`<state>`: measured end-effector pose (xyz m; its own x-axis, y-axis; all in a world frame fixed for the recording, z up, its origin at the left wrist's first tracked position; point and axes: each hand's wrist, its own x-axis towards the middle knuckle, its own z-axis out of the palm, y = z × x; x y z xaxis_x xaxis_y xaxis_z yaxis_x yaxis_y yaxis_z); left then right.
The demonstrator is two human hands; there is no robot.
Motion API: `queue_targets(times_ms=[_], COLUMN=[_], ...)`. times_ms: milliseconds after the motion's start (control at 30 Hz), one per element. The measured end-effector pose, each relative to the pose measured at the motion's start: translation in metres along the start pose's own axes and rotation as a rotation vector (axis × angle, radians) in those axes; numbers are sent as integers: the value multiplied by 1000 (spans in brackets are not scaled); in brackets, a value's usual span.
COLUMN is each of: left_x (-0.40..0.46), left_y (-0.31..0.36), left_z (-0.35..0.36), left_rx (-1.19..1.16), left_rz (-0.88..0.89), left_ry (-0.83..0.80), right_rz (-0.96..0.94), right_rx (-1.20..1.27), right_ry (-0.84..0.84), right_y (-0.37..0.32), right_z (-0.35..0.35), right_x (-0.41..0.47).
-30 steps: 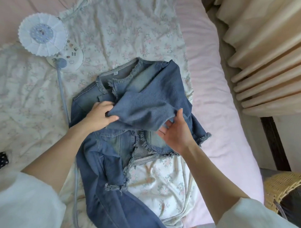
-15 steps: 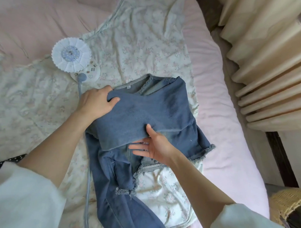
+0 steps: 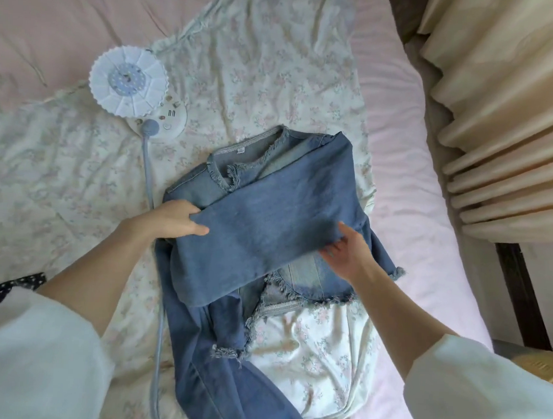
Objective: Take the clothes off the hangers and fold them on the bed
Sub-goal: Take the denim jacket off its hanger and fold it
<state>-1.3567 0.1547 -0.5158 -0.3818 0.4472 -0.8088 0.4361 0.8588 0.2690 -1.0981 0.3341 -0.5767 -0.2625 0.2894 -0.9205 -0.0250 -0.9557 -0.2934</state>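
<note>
Head view: denim jacket (image 3: 268,240) hides right hand's (image 3: 349,255) fingers.

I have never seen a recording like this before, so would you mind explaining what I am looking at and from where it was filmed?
There is no machine here: a camera worn on a person's head looks down at their own two hands. A denim jacket lies on a bed with a floral sheet. The left hand grips the end of a sleeve folded across the jacket; the right hand touches the sleeve's other side with relaxed fingers. A small white lamp with a blue cord lies beside the jacket.
</note>
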Motion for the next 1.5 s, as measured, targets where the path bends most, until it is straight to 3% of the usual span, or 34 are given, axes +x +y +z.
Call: queue_targets(times_ms=[100,200,300,433,533,700,867,967,1067,1167,1267,1400,1500], left_x=[-2,-2,0,10,18,34,69,91,114,138,154,154,156], left_y=[20,34,32,14,6,28,91,128,163,186,202,231,248], left_z=[1,-4,-12,-8,8,24,20,18,23,30,31,30,35], left_rx=[95,170,356,534,462,340,94,-24,-86,5,46,-29,73], left_rz=[145,205,141,-40,-132,14,164,274,304,224,242,480,554], left_ry=[253,356,407,459,403,612,571,612,438,280,230,407,617], right_rz=[-21,-162,-259,-253,-202,-143,-321,-438,-484,-571,-671,-746,-765], right_rx=[-60,4,92,88,72,-58,-330,-572,-769,-897,-823,-774,-816], right_ry=[-10,75,100,131,164,193,454,493,427,384,336,331,372], right_y=[-15,-29,-39,-37,-34,-41,-54,-62,-68,-68,-67,-72,-82], right_z=[11,4,-7,-12,-13,-14,-20,-21,-27,-38,-45,-47,-43], right_x=[2,9,15,22,26,24,40,49,54,60,61,59,60])
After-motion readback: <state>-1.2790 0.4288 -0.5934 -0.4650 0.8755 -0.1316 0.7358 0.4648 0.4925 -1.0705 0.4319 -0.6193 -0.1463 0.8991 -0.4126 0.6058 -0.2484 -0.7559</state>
